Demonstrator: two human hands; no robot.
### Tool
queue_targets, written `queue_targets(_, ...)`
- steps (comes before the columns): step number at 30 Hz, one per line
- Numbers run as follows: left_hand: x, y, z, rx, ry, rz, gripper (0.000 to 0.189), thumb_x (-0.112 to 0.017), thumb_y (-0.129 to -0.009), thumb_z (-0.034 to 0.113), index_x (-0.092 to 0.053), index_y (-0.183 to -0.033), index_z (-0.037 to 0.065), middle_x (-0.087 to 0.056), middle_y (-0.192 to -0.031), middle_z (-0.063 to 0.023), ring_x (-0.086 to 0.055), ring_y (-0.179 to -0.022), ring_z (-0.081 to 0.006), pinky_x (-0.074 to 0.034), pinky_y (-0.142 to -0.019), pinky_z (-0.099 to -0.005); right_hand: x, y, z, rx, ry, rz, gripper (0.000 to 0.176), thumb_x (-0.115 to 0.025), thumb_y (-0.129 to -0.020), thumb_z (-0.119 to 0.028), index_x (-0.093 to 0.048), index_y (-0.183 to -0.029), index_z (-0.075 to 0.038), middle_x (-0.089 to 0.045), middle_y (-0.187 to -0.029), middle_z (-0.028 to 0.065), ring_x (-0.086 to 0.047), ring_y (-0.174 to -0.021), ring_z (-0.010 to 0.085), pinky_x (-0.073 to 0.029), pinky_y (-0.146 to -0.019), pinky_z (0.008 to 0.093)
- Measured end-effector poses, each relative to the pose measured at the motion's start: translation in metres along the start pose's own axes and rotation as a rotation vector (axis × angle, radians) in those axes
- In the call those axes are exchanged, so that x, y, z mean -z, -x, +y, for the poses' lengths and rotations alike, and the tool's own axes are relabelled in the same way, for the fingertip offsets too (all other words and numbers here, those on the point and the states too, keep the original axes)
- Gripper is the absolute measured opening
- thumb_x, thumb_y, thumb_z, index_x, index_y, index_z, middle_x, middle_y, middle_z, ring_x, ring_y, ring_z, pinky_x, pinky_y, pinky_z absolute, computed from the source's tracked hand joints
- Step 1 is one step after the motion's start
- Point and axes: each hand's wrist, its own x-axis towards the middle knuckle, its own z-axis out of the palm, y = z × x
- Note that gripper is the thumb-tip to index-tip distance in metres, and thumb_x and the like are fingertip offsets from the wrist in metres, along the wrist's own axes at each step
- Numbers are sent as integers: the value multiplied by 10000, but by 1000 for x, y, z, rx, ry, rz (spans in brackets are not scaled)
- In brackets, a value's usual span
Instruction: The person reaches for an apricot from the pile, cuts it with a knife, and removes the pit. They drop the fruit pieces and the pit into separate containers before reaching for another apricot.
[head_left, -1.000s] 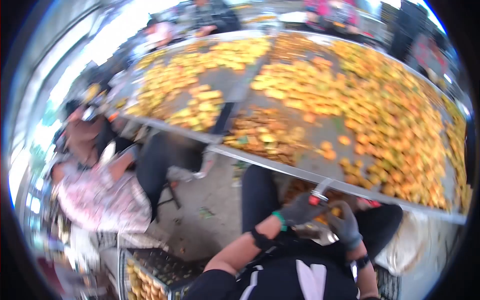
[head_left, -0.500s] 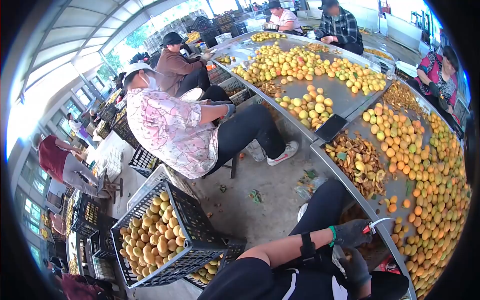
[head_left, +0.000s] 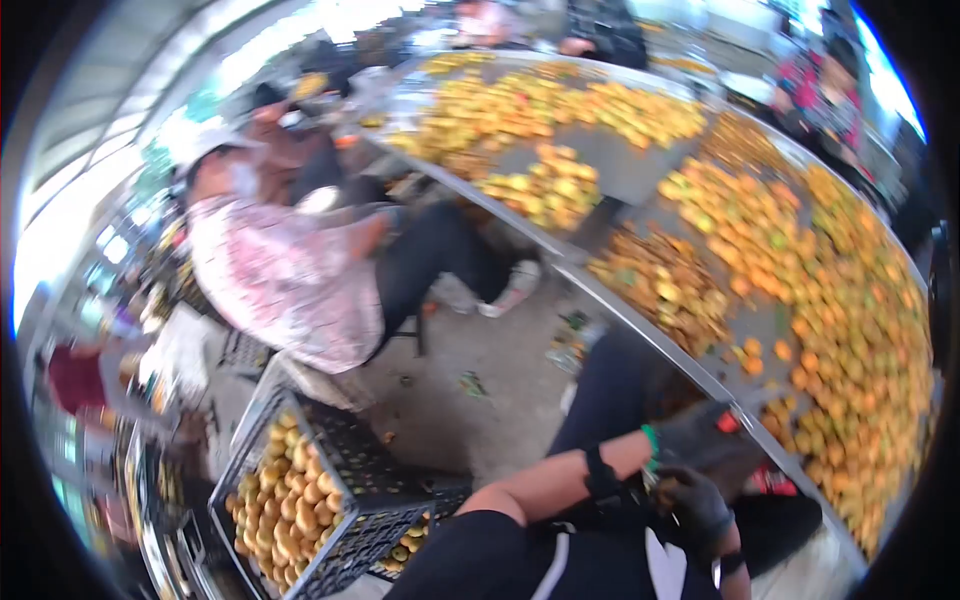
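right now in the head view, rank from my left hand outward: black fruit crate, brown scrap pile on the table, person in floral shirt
1. brown scrap pile, on the table just ahead of the left hand
2. black fruit crate, on the floor, left
3. person in floral shirt, seated beyond the crate

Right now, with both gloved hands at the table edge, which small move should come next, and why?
Probably the right hand should reach to the nearest fruit beyond the table rim. The left hand grips a red-marked tool there; whether the right holds fruit is too blurred to tell.
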Motion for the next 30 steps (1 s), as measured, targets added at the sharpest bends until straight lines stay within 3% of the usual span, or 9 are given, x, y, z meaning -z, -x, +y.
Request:
queue_targets(1, -2, -1, 0, -24, 67, 28, 196, -648, -841, 117, -613, -1029, 72, -648, -885, -62, -579, -850, -165, -488, -783, -340, 0, 5, -12, 10, 45, -8, 316, -524, -916, -190, -570, -1186, -31, -628, -1046, 106, -624, -918, 211, -500, -775, 287)
queue_targets(2, 3, -4, -13, -450, -508, -37, 183, -667, -845, 133, -625, -1012, 70, -650, -902, -50, -582, -863, -134, -493, -808, -317, -4, 6, -26, 20, 92, -20, 332, -517, -928, -210, -558, -1204, -31, -626, -1061, 108, -624, -918, 216, -502, -787, 294)
queue_targets(3, 1, -7, 17, 223, 38, -128, 108, -671, -826, 102, -583, -859, 51, -600, -812, -3, -564, -803, -122, -478, -739, -321, -9, 12, -25, 36, -252, -39, 343, -516, -932, -230, -553, -1212, -34, -624, -1072, 103, -622, -915, 212, -502, -788, 302)
queue_targets(6, 3, -8, -13, 225, 561, -288, 76, -653, -847, 97, -583, -827, 75, -530, -703, 44, -534, -666, -81, -455, -606, -246, -15, 12, -31, 96, -598, -82, 353, -508, -943, -265, -553, -1208, -38, -623, -1088, 95, -619, -928, 207, -500, -797, 317)
queue_targets(9, 9, -5, -1, 599, 936, -143, 59, -641, -855, 85, -584, -863, 71, -534, -703, 34, -528, -617, -77, -447, -549, -237, -7, 15, -21, 126, -586, -163, 341, -503, -950, -277, -561, -1190, -42, -622, -1095, 92, -618, -948, 202, -501, -808, 322)
queue_targets(12, 4, -9, 7, 348, 670, -129, 89, -634, -862, 80, -579, -929, 61, -549, -717, 5, -535, -596, -88, -444, -520, -237, -10, 14, -17, 142, -568, -124, 308, -524, -948, -256, -561, -1171, -47, -620, -1086, 83, -617, -937, 184, -505, -810, 310)
queue_targets(14, -2, -14, 2, 208, 514, 24, 102, -603, -886, 89, -570, -975, 53, -560, -719, -11, -542, -599, -89, -450, -532, -236, -13, 12, -15, 220, -661, 183, 285, -539, -943, -229, -552, -1171, -58, -622, -1047, 72, -613, -925, 171, -511, -810, 310)
queue_targets(19, -8, -20, -9, 269, 853, 292, 132, -573, -930, 187, -548, -902, 60, -459, -604, -3, -357, -417, -73, -252, -347, -208, -7, 14, -20, 324, -951, 208, 316, -531, -933, -128, -470, -1229, -36, -575, -1146, 131, -633, -986, 276, -521, -891, 416)
queue_targets(30, -17, -18, -3, 172, 780, 249, 180, -558, -943, 212, -542, -834, 70, -447, -566, -9, -367, -395, -83, -284, -351, -215, -15, 24, -13, 376, -638, 285, 404, -586, -929, -188, -411, -1261, -37, -593, -1009, 83, -590, -711, 116, -503, -634, 228)
